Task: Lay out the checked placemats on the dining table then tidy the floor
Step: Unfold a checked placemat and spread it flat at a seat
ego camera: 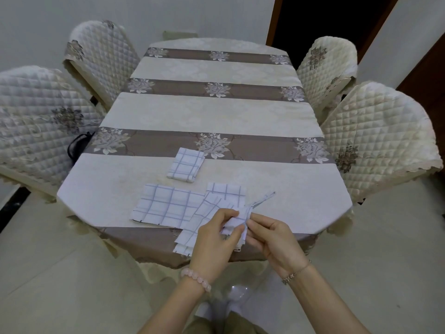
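White placemats with blue checks lie on the dining table (216, 116). One folded placemat (186, 168) rests near the middle of the near half. A flat placemat (166, 204) lies by the near edge, with another placemat (227, 192) to its right. My left hand (216, 239) and my right hand (272, 239) both pinch a checked placemat (240, 219) above the near edge; it is lifted and partly unfolded. Below the hands, more checked cloth (190, 235) hangs over the table's edge.
Four quilted cream chairs stand round the table, two on the left (38, 121) and two on the right (375, 138). A dark doorway (320, 25) opens at the far right. Pale floor tiles (48, 273) lie on both sides of me.
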Action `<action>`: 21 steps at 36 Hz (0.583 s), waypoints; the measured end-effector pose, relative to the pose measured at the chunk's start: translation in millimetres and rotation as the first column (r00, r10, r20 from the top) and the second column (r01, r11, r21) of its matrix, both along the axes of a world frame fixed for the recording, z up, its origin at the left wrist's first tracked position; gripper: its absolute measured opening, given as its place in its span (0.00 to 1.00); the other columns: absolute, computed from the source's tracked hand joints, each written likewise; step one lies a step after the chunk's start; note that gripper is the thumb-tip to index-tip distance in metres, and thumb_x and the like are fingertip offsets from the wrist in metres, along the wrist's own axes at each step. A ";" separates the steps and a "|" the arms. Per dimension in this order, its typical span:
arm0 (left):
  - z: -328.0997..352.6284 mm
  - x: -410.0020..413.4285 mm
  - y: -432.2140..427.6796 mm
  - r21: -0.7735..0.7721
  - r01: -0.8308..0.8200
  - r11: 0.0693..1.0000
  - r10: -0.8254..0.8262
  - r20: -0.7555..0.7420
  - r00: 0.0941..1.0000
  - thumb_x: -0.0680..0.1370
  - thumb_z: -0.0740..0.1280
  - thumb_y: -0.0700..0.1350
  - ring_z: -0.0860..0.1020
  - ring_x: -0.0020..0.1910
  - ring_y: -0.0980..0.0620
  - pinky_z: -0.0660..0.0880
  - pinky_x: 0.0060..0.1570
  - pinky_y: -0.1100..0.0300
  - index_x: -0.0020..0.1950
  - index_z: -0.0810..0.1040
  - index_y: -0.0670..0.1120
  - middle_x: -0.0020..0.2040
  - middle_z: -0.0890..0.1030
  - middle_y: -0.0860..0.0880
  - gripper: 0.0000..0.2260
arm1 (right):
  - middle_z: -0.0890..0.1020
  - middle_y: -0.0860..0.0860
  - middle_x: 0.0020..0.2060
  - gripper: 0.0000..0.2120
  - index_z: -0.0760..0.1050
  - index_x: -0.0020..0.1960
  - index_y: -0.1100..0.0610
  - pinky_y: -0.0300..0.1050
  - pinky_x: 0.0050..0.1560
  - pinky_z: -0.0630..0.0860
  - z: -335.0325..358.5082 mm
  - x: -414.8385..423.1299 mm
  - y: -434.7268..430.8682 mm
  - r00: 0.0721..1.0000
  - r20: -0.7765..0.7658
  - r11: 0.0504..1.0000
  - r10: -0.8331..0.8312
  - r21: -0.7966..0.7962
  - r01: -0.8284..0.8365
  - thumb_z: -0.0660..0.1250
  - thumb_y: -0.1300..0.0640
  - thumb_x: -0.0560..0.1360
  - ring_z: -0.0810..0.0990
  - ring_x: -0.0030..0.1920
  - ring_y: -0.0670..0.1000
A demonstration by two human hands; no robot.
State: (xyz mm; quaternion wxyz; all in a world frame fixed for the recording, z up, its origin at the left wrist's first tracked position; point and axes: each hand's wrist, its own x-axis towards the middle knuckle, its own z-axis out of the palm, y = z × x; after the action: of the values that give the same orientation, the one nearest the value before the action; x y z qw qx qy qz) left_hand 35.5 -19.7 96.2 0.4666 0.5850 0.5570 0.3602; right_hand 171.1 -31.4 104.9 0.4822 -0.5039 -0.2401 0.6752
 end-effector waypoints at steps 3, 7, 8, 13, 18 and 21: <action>-1.1 -2.4 2.3 0.002 -0.034 0.999 0.034 0.060 0.998 0.76 0.67 0.44 0.77 0.34 0.61 0.74 0.35 0.64 0.43 0.78 0.50 0.35 0.80 0.52 0.02 | 0.85 0.60 0.47 0.09 0.80 0.52 0.65 0.38 0.41 0.81 -0.4 -1.7 1.4 0.999 0.041 1.000 -0.019 -0.001 0.019 0.62 0.68 0.76 0.85 0.46 0.54; -3.1 -13.5 15.0 0.028 -0.181 0.983 0.178 0.102 0.979 0.78 0.64 0.43 0.65 0.28 0.58 0.63 0.30 0.64 0.34 0.71 0.47 0.29 0.69 0.50 0.12 | 0.85 0.54 0.41 0.06 0.82 0.47 0.61 0.40 0.41 0.81 -2.1 3.6 5.7 0.987 0.136 0.995 -0.089 -0.031 0.094 0.65 0.64 0.75 0.83 0.41 0.49; -1.9 -18.7 20.1 0.028 -0.223 0.974 0.218 0.116 0.969 0.78 0.63 0.43 0.65 0.29 0.57 0.63 0.30 0.64 0.35 0.71 0.47 0.30 0.69 0.50 0.12 | 0.85 0.53 0.40 0.06 0.82 0.46 0.59 0.41 0.41 0.81 -2.1 7.0 6.6 0.985 0.140 0.994 -0.098 -0.030 0.104 0.65 0.63 0.75 0.83 0.41 0.48; 3.9 -53.1 49.3 0.044 -0.374 0.927 0.366 0.123 0.922 0.80 0.60 0.44 0.66 0.33 0.51 0.64 0.34 0.58 0.38 0.71 0.48 0.34 0.69 0.45 0.10 | 0.82 0.50 0.38 0.06 0.78 0.46 0.59 0.41 0.37 0.78 -1.8 35.1 12.2 0.977 0.124 0.982 -0.171 -0.053 0.179 0.62 0.60 0.78 0.79 0.41 0.50; 16.5 -84.7 76.8 0.181 -0.420 0.889 0.417 0.052 0.907 0.80 0.60 0.43 0.63 0.28 0.58 0.60 0.25 0.68 0.37 0.69 0.45 0.31 0.66 0.48 0.11 | 0.81 0.56 0.43 0.07 0.77 0.49 0.62 0.45 0.44 0.74 -0.8 59.7 23.5 0.969 0.201 0.988 -0.145 -0.021 0.152 0.61 0.60 0.78 0.77 0.45 0.54; 20.1 -94.1 87.6 0.198 -0.420 0.886 0.416 0.065 0.907 0.79 0.63 0.44 0.63 0.29 0.59 0.60 0.27 0.67 0.39 0.72 0.39 0.31 0.66 0.47 0.12 | 0.81 0.57 0.42 0.07 0.78 0.50 0.61 0.41 0.40 0.79 2.4 70.2 34.4 0.947 0.278 0.986 -0.161 0.010 0.165 0.64 0.60 0.77 0.79 0.43 0.54</action>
State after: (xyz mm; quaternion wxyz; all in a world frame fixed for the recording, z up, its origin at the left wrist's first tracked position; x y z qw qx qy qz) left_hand -58.6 67.9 116.3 0.3204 0.4931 0.6244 0.5141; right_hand 241.3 3.0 107.3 0.4944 -0.6152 -0.2583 0.5572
